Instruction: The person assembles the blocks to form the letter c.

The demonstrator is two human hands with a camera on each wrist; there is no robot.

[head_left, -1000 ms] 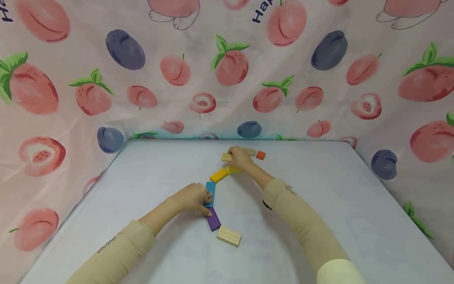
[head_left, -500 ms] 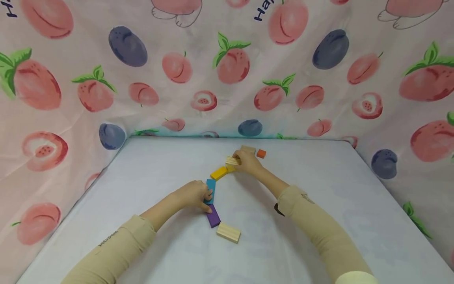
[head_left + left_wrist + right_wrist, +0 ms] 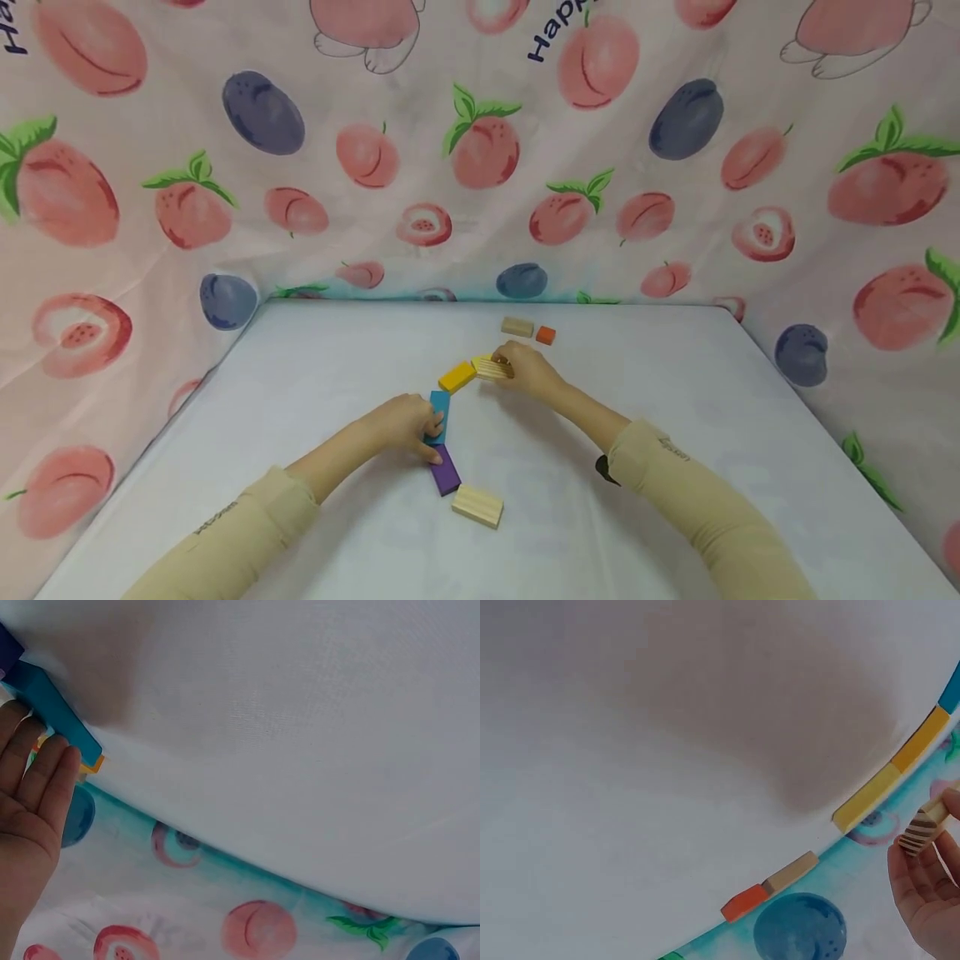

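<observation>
Near the middle of the table, my left hand [image 3: 401, 423] touches the blue block [image 3: 441, 408], its thumb by the purple block [image 3: 446, 473]. In the left wrist view its fingers [image 3: 52, 772] lie fairly straight against the blue block's side. Further back, my right hand [image 3: 528, 371] holds a striped wooden block [image 3: 492, 369] between thumb and fingers, over the pale yellow block [image 3: 481, 361], which it partly hides. An orange-yellow block [image 3: 457, 377] lies between the pale yellow and blue ones. The blocks form a curved row, ending nearest me in a plain wooden block [image 3: 477, 507].
At the back lie another plain wooden block [image 3: 517, 327] and a small orange block [image 3: 546, 335]. The white table [image 3: 337, 350] ends at a fruit-printed cloth [image 3: 465, 225] hanging behind and at both sides.
My right hand has drawn toward me and slightly right with the striped block, uncovering the plain wooden block at the back. My left hand stays on the blue block. The head view has shifted slightly.
</observation>
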